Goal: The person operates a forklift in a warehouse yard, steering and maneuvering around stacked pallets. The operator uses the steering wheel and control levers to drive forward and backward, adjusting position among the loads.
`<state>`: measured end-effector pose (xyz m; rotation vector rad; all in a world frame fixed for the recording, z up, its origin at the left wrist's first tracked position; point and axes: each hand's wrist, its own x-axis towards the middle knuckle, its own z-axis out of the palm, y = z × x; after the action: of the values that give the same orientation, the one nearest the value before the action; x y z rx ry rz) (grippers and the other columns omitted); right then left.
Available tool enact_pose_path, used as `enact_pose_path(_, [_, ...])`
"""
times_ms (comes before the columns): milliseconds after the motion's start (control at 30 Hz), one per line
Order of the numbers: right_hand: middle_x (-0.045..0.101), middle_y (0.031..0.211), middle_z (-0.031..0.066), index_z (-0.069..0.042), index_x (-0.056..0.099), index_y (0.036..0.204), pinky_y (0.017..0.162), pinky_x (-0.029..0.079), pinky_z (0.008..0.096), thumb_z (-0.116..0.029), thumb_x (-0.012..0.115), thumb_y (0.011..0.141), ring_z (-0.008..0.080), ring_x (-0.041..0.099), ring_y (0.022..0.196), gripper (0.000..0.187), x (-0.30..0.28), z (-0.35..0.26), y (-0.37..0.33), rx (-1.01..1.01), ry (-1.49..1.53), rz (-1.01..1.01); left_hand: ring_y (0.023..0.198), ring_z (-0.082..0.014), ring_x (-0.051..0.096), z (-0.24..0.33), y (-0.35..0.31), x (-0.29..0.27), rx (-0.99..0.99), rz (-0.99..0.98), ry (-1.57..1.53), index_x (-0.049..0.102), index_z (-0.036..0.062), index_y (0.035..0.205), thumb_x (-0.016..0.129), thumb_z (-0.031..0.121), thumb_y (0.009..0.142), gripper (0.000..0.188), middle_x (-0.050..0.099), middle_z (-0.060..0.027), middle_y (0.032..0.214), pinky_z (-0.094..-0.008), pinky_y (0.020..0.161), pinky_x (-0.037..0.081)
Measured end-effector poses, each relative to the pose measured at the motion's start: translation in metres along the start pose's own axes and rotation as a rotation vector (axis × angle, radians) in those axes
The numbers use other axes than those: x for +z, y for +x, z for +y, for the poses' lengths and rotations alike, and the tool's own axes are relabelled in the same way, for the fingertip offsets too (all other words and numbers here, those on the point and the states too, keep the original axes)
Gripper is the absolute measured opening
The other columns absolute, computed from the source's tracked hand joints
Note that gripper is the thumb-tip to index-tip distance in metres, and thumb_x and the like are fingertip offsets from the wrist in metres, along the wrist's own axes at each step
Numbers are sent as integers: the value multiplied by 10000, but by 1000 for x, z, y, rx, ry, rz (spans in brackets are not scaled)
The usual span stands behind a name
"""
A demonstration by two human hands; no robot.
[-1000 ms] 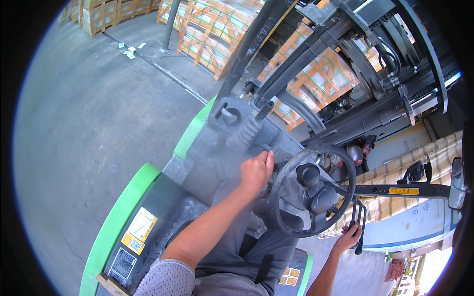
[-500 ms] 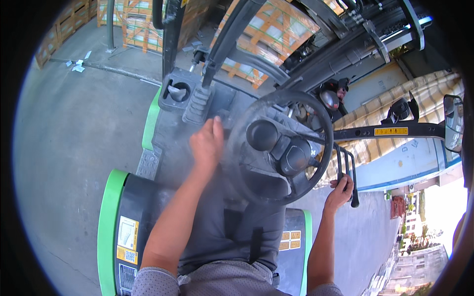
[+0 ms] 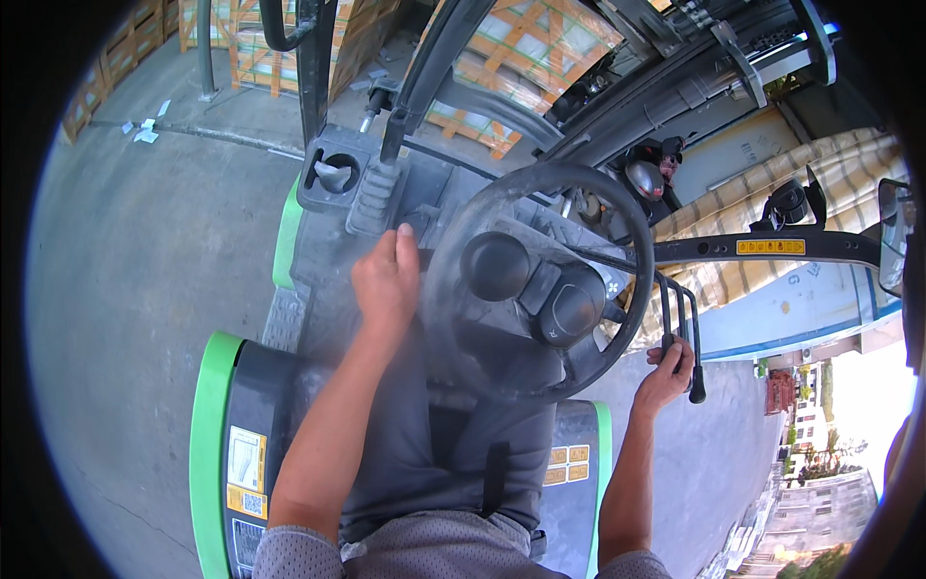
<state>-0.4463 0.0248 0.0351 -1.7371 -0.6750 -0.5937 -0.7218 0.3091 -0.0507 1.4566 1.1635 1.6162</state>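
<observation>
My left hand [image 3: 386,280] is closed in a fist beside the left part of a black steering wheel [image 3: 632,227]. What its fingers hold, if anything, is hidden; a dark piece shows between the fist and the wheel. On the right, the fingers of my right hand [image 3: 666,376] are closed round the end of one of several thin black control levers [image 3: 682,309]. A round black knob [image 3: 496,266] sits within the wheel, above the dark steering column [image 3: 571,309].
I sit in a green and grey forklift with a dark mast [image 3: 656,116] in front. Wooden crates [image 3: 540,48] stand beyond it. A cup holder [image 3: 333,174] and a rubber-booted lever [image 3: 376,198] are at the front left. A mirror [image 3: 893,236] hangs at the far right.
The view has shifted slightly, so the wheel and my left fist appear a little further left together. My right hand stays on the control lever.
</observation>
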Motion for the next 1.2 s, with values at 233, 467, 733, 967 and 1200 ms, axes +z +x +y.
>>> enact_pose_path(233, [635,735,61,2,668,1112,599,479,275,-184,533,1052,127,599,619,238,1,4,2,-35,-10,20,521,-411,528,9,1,-5,4,-30,-9,623,-14,759,575,220,1030,361,553,-226,603,-482,531,410])
enact_pose_path(467, [634,735,54,-3,671,1109,599,472,272,-180,536,1052,121,594,622,229,1,3,1,-31,12,25,502,-359,522,10,0,-7,-34,-45,-39,644,-17,794,568,199,1031,330,552,-211,601,-458,528,418])
enact_pose_path(733, [638,744,59,-6,667,1114,592,463,269,-162,534,1050,117,571,624,215,2,4,2,-51,14,30,516,-346,555,7,1,-7,-44,-76,-13,633,-16,792,556,208,1037,341,581,-200,611,-448,538,431])
enact_pose_path(967, [631,850,66,-6,649,1149,616,471,276,-162,523,1055,126,598,666,221,-2,9,1,-29,21,-10,533,-347,591,3,0,-5,-69,-75,-7,614,-20,782,556,201,1034,340,593,-203,621,-449,551,442])
enact_pose_path(1200, [630,854,67,-2,649,1148,614,471,274,-144,522,1050,130,591,664,214,-1,9,0,0,27,3,491,-271,476,-3,0,-4,-110,-66,29,602,-30,768,570,211,1039,364,525,-197,589,-426,540,428])
